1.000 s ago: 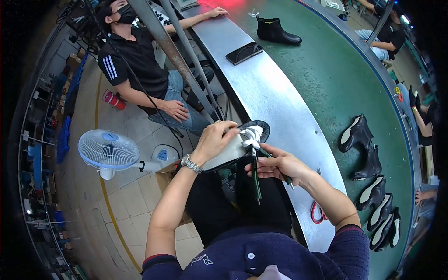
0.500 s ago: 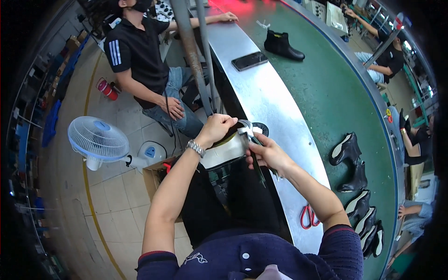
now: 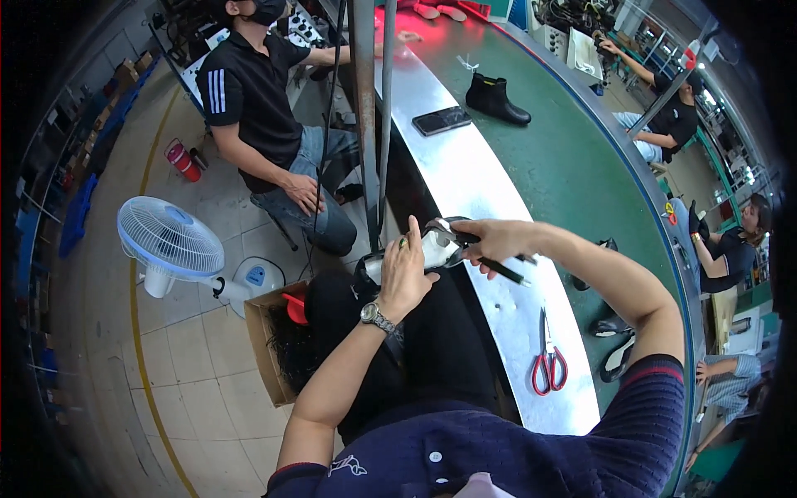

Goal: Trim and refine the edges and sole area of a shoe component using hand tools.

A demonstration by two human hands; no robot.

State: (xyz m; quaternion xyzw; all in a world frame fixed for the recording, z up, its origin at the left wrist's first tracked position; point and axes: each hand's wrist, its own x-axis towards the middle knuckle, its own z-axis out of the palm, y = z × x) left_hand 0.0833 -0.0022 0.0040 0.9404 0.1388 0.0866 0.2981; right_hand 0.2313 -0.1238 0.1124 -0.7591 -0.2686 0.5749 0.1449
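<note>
A black boot with a white underside [image 3: 435, 251] lies sole up across my lap at the table's edge. My left hand [image 3: 402, 278] lies across its middle and grips it, with one finger stretched up and the thumb out to the side. My right hand [image 3: 496, 241] is closed around a pair of pincers [image 3: 508, 273]. The pincers' metal jaws meet the boot's right end, and their dark handles stick out below my fingers. What the jaws bite on is too small to tell.
Red-handled scissors [image 3: 549, 372] and a phone [image 3: 442, 121] lie on the metal table edge [image 3: 498, 195]. A black boot [image 3: 496, 100] stands on the green belt [image 3: 573, 174]; more shoes sit right. A box of black scraps [image 3: 286, 349], a fan [image 3: 170, 241] and a seated co-worker [image 3: 257, 108] are left.
My left hand has come down from the far edge onto the boot's middle. My right hand and the pincers have swung round and up, elbow raised to the right. The boot has turned.
</note>
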